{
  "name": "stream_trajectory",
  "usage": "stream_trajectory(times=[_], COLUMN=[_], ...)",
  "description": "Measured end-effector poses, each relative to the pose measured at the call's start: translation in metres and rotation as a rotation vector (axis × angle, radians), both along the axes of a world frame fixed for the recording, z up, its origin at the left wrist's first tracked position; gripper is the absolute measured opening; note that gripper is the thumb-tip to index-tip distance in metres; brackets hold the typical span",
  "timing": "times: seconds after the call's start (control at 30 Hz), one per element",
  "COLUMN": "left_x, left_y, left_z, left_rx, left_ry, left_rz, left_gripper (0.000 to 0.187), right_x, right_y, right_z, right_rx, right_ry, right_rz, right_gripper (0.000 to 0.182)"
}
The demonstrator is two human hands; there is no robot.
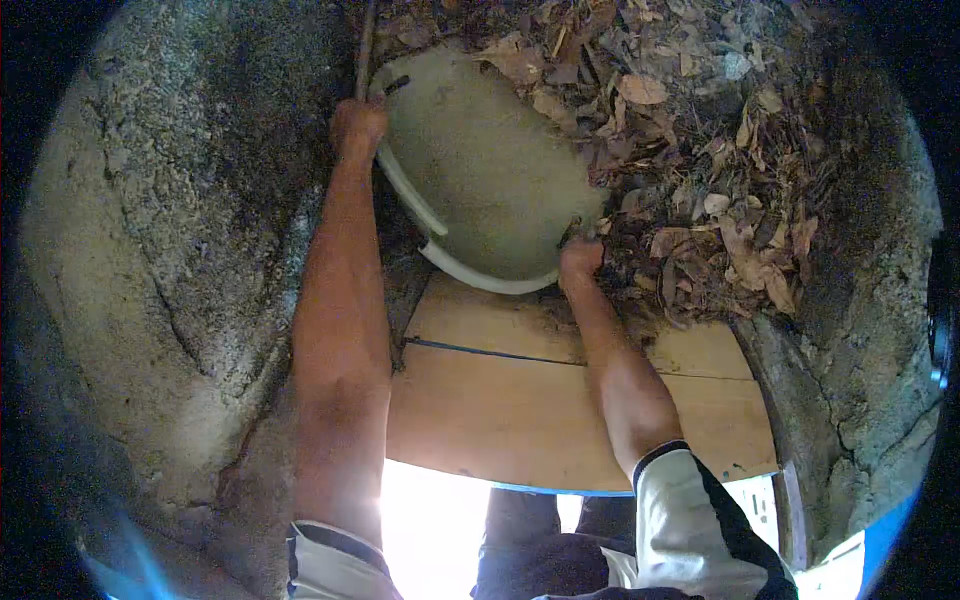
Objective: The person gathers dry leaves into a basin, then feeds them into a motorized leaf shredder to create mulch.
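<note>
A pale, dusty basin (480, 170) lies tilted on the ground, its open side facing me, its white rim toward the planks. My left hand (357, 127) grips the basin's upper left rim, close to a thin stick (364, 45). At the lower right rim my right hand (580, 258) is closed on the basin's edge, right where a heap of dry brown leaves (690, 150) begins. The leaves spill over the basin's far and right side.
Wooden planks (520, 400) lie flat below the basin, between my arms. Rough grey rock or concrete (170, 230) rises on the left and another mass (860, 340) on the right. Bright light shows beyond the planks' near edge.
</note>
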State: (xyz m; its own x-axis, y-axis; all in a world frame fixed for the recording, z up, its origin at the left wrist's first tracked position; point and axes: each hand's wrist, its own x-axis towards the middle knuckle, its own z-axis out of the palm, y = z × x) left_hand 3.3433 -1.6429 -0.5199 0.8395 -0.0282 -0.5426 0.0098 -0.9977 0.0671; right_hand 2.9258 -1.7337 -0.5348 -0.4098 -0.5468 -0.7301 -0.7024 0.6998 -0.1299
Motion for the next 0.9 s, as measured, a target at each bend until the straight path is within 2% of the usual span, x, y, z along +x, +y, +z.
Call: stream_trajectory(times=[0.07, 0.17, 0.2, 0.23, 0.27, 0.33, 0.37, 0.43, 0.47, 0.5, 0.53, 0.57, 0.63, 0.67, 0.7, 0.73, 0.77, 0.87, 0.9], left_x=[0.006, 0.006, 0.003, 0.009, 0.022, 0.015, -0.008, 0.007, 0.013, 0.014, 0.010, 0.006, 0.004, 0.007, 0.007, 0.006, 0.004, -0.015, -0.014], left_y=[0.006, -0.001, 0.000, -0.001, 0.024, 0.018, -0.006, 0.011, 0.019, 0.021, 0.016, 0.011, -0.014, -0.015, -0.013, -0.020, -0.028, -0.044, -0.042], left_z=[-0.011, 0.003, 0.020, 0.030, -0.001, 0.008, 0.054, 0.038, 0.032, 0.036, 0.046, 0.056, 0.083, 0.082, 0.076, 0.074, 0.073, 0.074, 0.076], left_rx=[0.015, 0.030, 0.059, 0.092, -0.060, -0.176, -0.149, -0.263, -0.301, -0.374, -0.405, -0.433, -0.076, -0.073, -0.177, -0.227, -0.278, -0.323, -0.392], left_ry=[-0.064, -0.055, -0.004, 0.043, 0.033, 0.016, 0.003, 0.022, 0.037, 0.126, 0.172, 0.216, 0.140, 0.136, 0.148, 0.157, 0.167, 0.217, 0.211], left_rz=[-0.064, -0.012, -0.089, -0.167, -0.097, -0.018, -0.003, -0.071, -0.095, 0.024, 0.081, 0.140, 0.042, 0.028, 0.079, 0.097, 0.116, 0.410, 0.270], left_gripper=[0.067, 0.073, 0.078, 0.083, 0.084, 0.082, 0.078, 0.065, 0.061, 0.054, 0.050, 0.047, 0.046, 0.046, 0.050, 0.052, 0.054, 0.065, 0.067], right_x=[0.006, -0.029, -0.032, -0.037, -0.037, -0.022, -0.024, -0.013, 0.000, 0.003, -0.006, -0.013, 0.002, 0.018, 0.028, 0.031, 0.030, 0.021, 0.022], right_y=[0.000, 0.037, 0.033, 0.038, 0.041, 0.040, 0.044, 0.028, 0.012, 0.001, 0.004, 0.013, 0.007, -0.018, -0.041, -0.061, -0.085, -0.093, -0.090], right_z=[0.006, -0.097, -0.092, -0.080, -0.071, -0.051, -0.051, -0.040, -0.013, 0.003, -0.009, -0.032, -0.034, -0.002, 0.024, 0.026, 0.019, 0.000, -0.001], right_rx=[-0.023, -0.109, -0.122, -0.198, -0.272, -0.225, -0.297, -0.380, -0.273, -0.158, -0.156, -0.298, -0.439, -0.353, -0.265, -0.267, -0.280, -0.287, -0.290], right_ry=[0.009, 0.226, 0.217, 0.010, -0.197, -0.280, -0.458, -0.629, -0.462, -0.290, -0.277, -0.309, -0.351, -0.295, -0.234, -0.230, -0.252, -0.262, -0.272], right_rz=[-0.012, -0.030, -0.048, -0.069, -0.088, -0.107, -0.279, -0.459, -0.319, -0.180, -0.188, -0.120, -0.073, -0.031, 0.014, -0.001, 0.076, 0.218, 0.243], right_gripper=[0.040, 0.041, 0.041, 0.042, 0.044, 0.048, 0.049, 0.050, 0.043, 0.036, 0.036, 0.037, 0.039, 0.039, 0.040, 0.040, 0.039, 0.037, 0.037])
